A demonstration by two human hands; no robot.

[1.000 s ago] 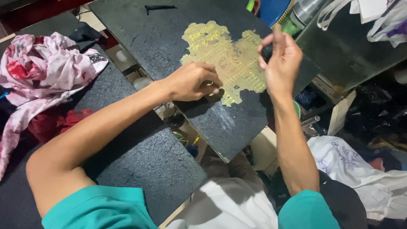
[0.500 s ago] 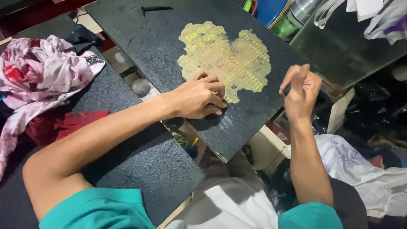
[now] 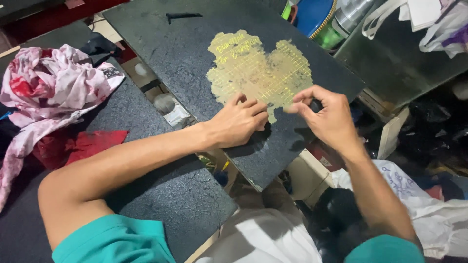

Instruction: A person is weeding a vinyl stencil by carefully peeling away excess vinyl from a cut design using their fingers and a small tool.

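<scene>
Gold film (image 3: 258, 68): ragged patch stuck mid-board, far of my hands.
Board (image 3: 161, 44): dark, tilted across the desk.
Left hand (image 3: 240, 119): pressed flat at the film's near edge.
Right hand (image 3: 327, 114): grip pinched narrow on small dark tool (image 3: 316, 104).
Progress: edges look scraped; most film left.

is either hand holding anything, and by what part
The right hand pinches a small dark object; which part cannot be told. The left hand presses flat on the dark board.

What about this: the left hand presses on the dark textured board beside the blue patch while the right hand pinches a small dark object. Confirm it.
Not quite. In the head view the patch on the dark textured board is yellow-gold, not blue. The rest holds: the left hand presses there and the right hand pinches a small dark object.
</scene>
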